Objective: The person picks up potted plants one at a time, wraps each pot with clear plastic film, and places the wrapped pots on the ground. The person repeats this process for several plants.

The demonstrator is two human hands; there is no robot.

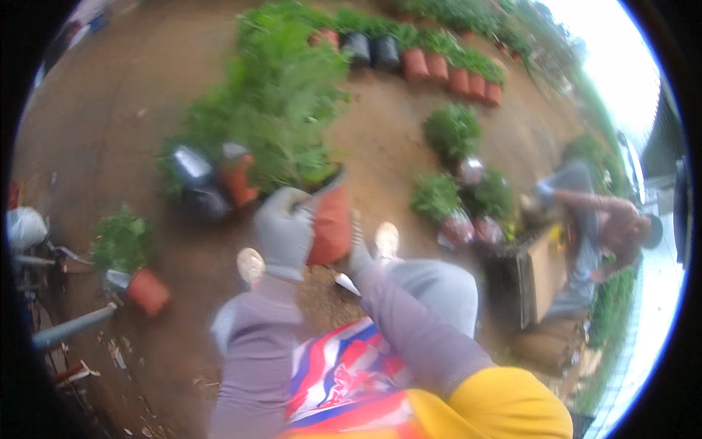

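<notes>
A reddish-brown plant pot [331, 228] is held upright but tilted in front of me, between my shoes. Leafy green growth [289, 139] rises at its far side, though blur hides where its stems begin. My left hand [284, 227], in a grey glove, is closed on the pot's left upper edge. Against the pot's right side lies my gloved right hand [358, 245], its fingers partly hidden behind the pot. Just beyond my left hand, a black pot [201, 186] and another reddish pot [238, 179] lean on the ground.
At the left lies a tipped potted plant [148, 291] near a metal pipe [73, 325]. Several potted plants [458, 80] form a row at the back. Bagged plants [457, 227] stand at the right. A co-worker [618, 227] bends beside a box [545, 274].
</notes>
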